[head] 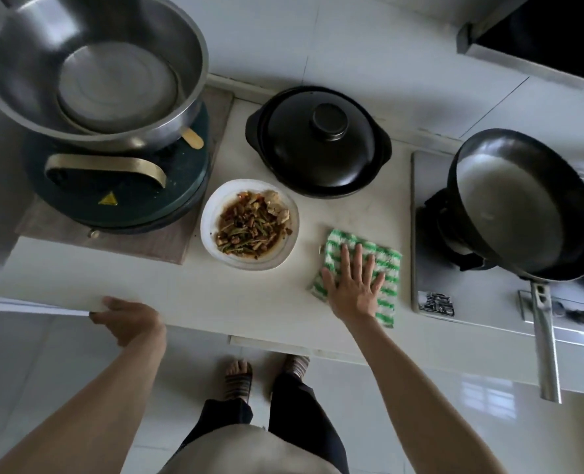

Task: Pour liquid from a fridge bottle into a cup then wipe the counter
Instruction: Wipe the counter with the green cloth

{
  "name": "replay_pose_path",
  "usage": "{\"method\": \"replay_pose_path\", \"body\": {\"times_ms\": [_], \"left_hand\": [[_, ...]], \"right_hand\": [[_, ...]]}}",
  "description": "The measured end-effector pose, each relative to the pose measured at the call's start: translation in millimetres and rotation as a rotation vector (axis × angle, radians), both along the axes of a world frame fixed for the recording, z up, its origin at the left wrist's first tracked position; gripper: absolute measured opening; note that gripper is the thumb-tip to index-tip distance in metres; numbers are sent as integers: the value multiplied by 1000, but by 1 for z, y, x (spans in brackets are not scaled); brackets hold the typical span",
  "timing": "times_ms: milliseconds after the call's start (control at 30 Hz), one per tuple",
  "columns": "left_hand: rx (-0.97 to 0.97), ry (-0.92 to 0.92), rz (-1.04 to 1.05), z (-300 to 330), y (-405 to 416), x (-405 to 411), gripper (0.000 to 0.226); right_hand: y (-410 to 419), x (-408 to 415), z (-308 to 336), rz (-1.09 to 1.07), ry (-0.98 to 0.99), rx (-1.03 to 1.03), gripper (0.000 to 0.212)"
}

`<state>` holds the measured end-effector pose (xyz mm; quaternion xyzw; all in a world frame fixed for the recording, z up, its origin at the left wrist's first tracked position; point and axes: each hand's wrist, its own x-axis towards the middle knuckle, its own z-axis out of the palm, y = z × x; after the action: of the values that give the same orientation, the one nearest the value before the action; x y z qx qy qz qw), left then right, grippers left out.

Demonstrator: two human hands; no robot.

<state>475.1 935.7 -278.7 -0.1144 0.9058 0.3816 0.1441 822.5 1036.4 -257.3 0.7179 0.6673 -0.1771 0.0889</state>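
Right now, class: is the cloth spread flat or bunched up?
Spread flat: the right hand presses the cloth onto the counter with straight fingers, its striped edges showing around them.

A home kitchen — a white counter (256, 302) carries a black lidded clay pot (318, 142), a plate of cooked food (249, 224) and a gas hob (454, 241) with a wok (519, 203) — tiled walls behind.

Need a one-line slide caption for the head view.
Right hand presses a green-striped cloth flat on the counter; left hand grips its edge.
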Motion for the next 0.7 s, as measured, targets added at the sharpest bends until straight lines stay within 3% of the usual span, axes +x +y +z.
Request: {"method": "replay_pose_path", "body": {"times_ms": [67, 133, 433, 567, 700], "left_hand": [[10, 4, 7, 0, 2, 1, 56], [2, 16, 5, -1, 2, 0, 56], [-96, 62, -34, 0, 1, 1, 54], [-96, 75, -31, 6, 5, 5, 53], [-139, 67, -55, 8, 5, 3, 54]], "right_hand": [[19, -25, -2, -121, -2, 11, 73], [16, -41, -3, -108, -5, 21, 73], [-148, -144, -1, 256, 164, 18, 76], [-139, -184, 4, 448, 238, -23, 70], [-116, -169, 2, 595, 256, 6, 63]]}}
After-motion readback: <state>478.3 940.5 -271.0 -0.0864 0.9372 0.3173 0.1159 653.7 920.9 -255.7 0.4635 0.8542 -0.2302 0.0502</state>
